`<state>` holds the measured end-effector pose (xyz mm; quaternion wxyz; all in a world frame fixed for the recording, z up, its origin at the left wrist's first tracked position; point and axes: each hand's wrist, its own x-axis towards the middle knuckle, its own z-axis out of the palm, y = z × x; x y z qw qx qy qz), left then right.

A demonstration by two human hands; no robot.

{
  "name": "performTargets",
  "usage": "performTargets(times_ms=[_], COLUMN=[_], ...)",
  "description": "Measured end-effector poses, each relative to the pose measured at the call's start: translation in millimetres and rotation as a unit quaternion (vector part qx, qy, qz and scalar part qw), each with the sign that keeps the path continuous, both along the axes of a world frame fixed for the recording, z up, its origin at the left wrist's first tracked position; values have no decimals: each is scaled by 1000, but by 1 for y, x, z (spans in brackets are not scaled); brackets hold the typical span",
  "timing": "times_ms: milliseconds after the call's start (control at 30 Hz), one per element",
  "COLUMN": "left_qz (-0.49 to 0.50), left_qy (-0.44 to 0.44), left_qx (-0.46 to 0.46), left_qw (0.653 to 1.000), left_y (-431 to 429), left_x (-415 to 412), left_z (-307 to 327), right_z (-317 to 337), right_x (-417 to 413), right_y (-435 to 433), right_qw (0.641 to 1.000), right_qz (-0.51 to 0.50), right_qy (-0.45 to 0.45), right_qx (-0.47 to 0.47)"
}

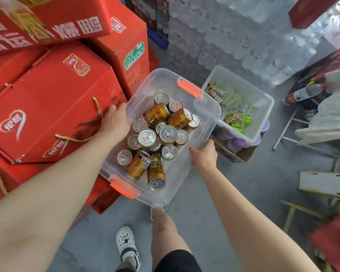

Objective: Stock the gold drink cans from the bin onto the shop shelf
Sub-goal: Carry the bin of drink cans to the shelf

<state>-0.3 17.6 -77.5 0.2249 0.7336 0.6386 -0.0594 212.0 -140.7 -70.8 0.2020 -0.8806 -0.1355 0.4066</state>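
Cans (168, 133) with gold sides and silver tops sit inside a clear plastic bin (203, 112). Most of them stand up in a bunch in the middle, so only their round tops show. Two lie on their sides near the far end. About three more lie on their sides near the close end. The bin is held up over a grey floor (263, 173). It has an orange clip (189, 88) on the far end and another one on the close end.

The left hand (114, 120) grips the left edge of the bin. Its fingers curl over the rim, and the tips are hard to see. The right hand (204, 154) grips the right edge, with the thumb on top of the rim and the fingers curled under it.

Big red boxes (53, 107) with rope handles are piled up on the left, just beside the bin. A second clear bin (265, 118) sits lower down on the right, with small green and white snack packs in it. Packs of water bottles (234, 36) are stacked behind it. A white shoe (127, 244) shows on the floor below, next to a bare knee (162, 222).
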Motion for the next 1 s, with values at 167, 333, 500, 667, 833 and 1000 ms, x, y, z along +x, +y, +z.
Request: performTargets(times_ms=[167, 333, 500, 667, 833, 1000], left_qz=[63, 113, 142, 182, 246, 317], left_qy=[-69, -125, -222, -288, -349, -351], left_qx=[-61, -92, -118, -116, -93, -81], left_qw=[994, 981, 957, 933, 899, 877], left_y=[1, -63, -156, -269, -396, -502], left_x=[-1, -20, -53, -113, -202, -295], left_z=[17, 33, 48, 53, 61, 79], right_z=[2, 19, 56, 87, 111, 118], right_x=[5, 13, 7, -31, -108, -203], right_y=[-12, -51, -108, -187, -272, -348], right_qw=[1000, 995, 985, 974, 954, 945], right_qz=[23, 72, 113, 159, 229, 286], right_qy=[-9, -66, -119, -141, -150, -115], right_qx=[0, 12, 49, 80, 120, 111])
